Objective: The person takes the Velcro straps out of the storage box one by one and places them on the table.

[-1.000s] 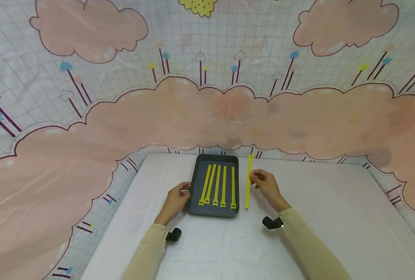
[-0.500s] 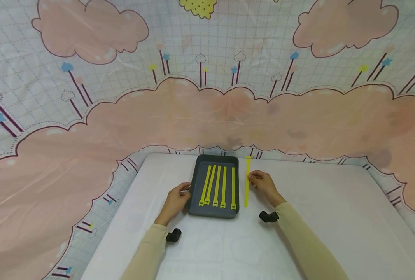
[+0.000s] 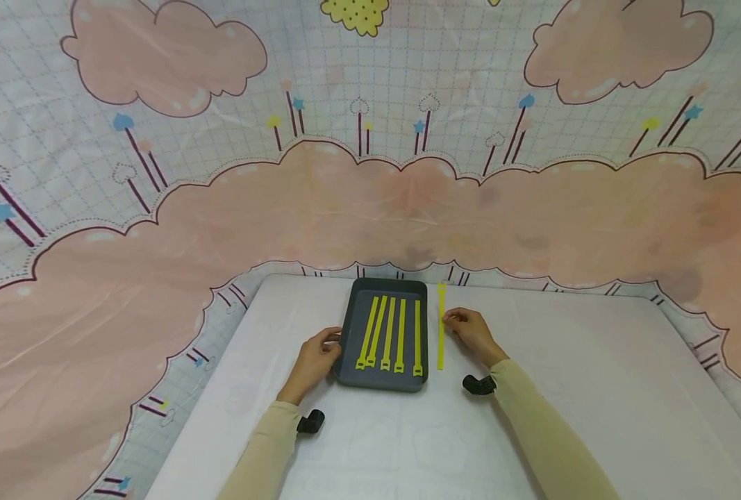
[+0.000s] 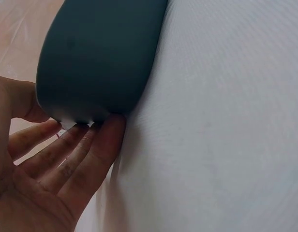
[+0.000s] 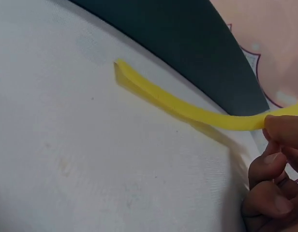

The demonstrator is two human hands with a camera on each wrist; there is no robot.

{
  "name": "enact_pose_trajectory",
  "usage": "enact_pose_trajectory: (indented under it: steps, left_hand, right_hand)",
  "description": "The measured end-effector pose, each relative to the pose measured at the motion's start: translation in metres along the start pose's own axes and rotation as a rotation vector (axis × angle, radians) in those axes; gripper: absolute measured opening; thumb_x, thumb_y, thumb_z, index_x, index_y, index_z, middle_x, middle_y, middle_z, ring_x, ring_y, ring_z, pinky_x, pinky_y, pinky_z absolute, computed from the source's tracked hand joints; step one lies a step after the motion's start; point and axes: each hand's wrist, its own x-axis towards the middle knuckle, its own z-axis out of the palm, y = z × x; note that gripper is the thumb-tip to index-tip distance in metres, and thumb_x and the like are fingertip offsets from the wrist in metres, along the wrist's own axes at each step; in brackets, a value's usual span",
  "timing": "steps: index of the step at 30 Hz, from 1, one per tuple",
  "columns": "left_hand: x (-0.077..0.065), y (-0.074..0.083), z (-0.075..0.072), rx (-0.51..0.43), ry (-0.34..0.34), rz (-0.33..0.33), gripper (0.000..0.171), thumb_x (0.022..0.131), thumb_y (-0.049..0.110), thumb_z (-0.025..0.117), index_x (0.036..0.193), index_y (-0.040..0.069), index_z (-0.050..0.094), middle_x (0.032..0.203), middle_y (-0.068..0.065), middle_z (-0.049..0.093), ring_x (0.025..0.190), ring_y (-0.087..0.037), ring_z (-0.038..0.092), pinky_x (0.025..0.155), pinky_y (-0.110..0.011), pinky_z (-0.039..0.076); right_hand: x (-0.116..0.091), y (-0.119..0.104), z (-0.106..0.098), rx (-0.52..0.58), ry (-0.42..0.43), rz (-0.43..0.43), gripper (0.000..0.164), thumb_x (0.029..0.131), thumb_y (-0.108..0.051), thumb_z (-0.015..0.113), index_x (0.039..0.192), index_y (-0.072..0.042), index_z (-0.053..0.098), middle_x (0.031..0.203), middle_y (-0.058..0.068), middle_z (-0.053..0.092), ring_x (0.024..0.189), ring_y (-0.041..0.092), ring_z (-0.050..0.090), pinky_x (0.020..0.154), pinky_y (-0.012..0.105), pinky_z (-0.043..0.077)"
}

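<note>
A dark grey tray (image 3: pixel 350 326) lies on the table, holding several yellow hook-and-loop cable ties (image 3: pixel 401 333) lengthwise, slotted heads toward the person. My left hand (image 3: pixel 312 357) is at the tray's left side; in the left wrist view its nearly straight fingers (image 4: pixel 103 150) touch the tray's outer wall (image 4: pixel 98 58). Right of the tray, my right hand (image 3: pixel 475 333) pinches another yellow cable tie (image 3: pixel 442 347) between thumb and fingers, its slotted head pointing away. From the right wrist view, this cable tie (image 5: pixel 187 110) bows, its tail low over the table.
A white-covered table (image 3: pixel 564 389) extends around the tray. Behind it hangs a cloud-patterned cloth (image 3: pixel 370 208). Black wrist devices (image 3: pixel 310 421) sit at both wrists.
My right hand has shifted slightly left with the pinched cable tie, bringing it nearer the tray and more upright in the head view. The left hand and the tray stay in place.
</note>
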Motion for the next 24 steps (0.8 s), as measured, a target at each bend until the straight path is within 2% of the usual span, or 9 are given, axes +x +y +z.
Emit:
enact_pose_trajectory:
  steps: [5, 15, 24]
  left_hand:
    - [-0.0009, 0.0, 0.0004, -0.007, -0.006, 0.0, 0.042, 0.093, 0.008, 0.057, 0.135, 0.009, 0.058, 0.125, -0.017, 0.066, 0.106, -0.029, 0.067, 0.066, -0.028, 0.053]
    - [-0.0014, 0.0018, -0.0002, -0.005, 0.001, 0.012, 0.042, 0.093, 0.007, 0.057, 0.135, 0.007, 0.059, 0.124, -0.018, 0.067, 0.106, -0.03, 0.068, 0.071, -0.03, 0.054]
    - [-0.0023, 0.0024, -0.0008, -0.01, 0.008, 0.015, 0.042, 0.092, 0.007, 0.057, 0.134, 0.008, 0.059, 0.124, -0.018, 0.066, 0.105, -0.03, 0.068, 0.071, -0.032, 0.055]
  right_hand:
    - [0.003, 0.0005, -0.0003, -0.019, -0.01, 0.032, 0.024, 0.095, -0.023, 0.063, 0.109, -0.004, 0.069, 0.088, 0.003, 0.061, 0.072, 0.013, 0.052, 0.062, 0.024, 0.043]
    - [0.0047, -0.0017, -0.002, -0.052, -0.029, 0.078, 0.023, 0.094, -0.022, 0.062, 0.106, -0.003, 0.07, 0.091, 0.005, 0.064, 0.07, 0.012, 0.052, 0.059, 0.023, 0.043]
    - [0.0037, -0.0033, -0.0022, 0.01, -0.044, 0.136, 0.024, 0.095, -0.023, 0.061, 0.11, -0.004, 0.066, 0.084, 0.003, 0.061, 0.065, 0.011, 0.052, 0.056, 0.024, 0.042]
